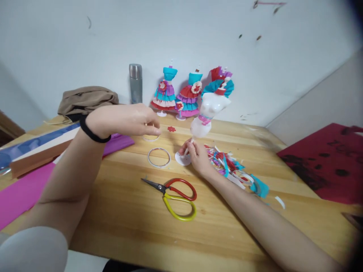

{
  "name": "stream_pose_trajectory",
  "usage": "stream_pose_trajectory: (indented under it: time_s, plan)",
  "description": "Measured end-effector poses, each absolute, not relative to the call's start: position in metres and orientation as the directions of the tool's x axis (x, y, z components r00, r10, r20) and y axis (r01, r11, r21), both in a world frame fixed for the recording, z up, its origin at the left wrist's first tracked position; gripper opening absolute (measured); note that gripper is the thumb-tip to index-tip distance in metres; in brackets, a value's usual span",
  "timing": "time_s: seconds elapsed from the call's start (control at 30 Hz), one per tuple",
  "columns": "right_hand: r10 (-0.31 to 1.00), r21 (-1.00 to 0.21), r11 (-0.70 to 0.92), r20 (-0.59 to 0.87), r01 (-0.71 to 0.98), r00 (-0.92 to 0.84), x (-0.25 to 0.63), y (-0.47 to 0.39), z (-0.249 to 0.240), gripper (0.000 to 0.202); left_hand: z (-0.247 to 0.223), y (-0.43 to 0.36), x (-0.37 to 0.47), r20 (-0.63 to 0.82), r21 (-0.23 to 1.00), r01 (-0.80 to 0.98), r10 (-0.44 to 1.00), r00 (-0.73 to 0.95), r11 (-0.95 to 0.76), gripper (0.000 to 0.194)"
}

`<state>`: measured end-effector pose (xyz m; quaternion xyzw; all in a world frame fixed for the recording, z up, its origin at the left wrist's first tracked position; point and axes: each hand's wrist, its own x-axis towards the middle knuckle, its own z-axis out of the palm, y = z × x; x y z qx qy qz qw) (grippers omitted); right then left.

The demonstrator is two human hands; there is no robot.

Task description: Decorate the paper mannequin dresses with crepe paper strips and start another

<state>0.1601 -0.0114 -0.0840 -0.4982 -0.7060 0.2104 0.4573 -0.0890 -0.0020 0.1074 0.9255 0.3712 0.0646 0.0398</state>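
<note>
My right hand (197, 153) is closed on the thin stem of a white mannequin (213, 105), just above its round base (183, 158). The mannequin is tilted a little to the right, with a pink band at the waist and blue and red ruffles at the neck. My left hand (136, 120) hovers over a tape roll (151, 138), fingers bent downward; whether they touch or hold anything is hidden. Another tape ring (159, 157) lies in front of it. Scissors (161, 188) with red and yellow handles lie nearer me, blades slightly apart.
Two dressed mannequins (169, 90) (193, 94) and a grey bottle (136, 85) stand by the wall. Paper scraps (227, 162) lie right of my right hand, coloured sheets (28, 189) and brown cloth (87, 99) at left, a red bag (331, 166) at right.
</note>
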Motion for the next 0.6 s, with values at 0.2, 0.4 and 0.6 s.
stream_pose_trajectory:
  time_s: [0.2,0.4,0.6]
  plan:
    - [0.893,-0.742,0.411,0.444,0.529,-0.072,0.157,-0.010,-0.086,0.040,0.098,0.015,-0.093,-0.019,0.068,0.619,0.619,0.785,-0.783,0.034]
    - [0.897,-0.752,0.412,0.435,0.515,-0.081,0.156,-0.010,-0.087,0.042,0.099,0.015,-0.099,-0.028,0.089,0.626,0.627,0.779,-0.774,0.037]
    - [0.897,-0.757,0.417,0.431,0.503,-0.095,0.157,-0.011,-0.086,0.043,0.097,0.020,-0.101,-0.077,0.125,0.692,0.688,0.722,-0.711,0.037]
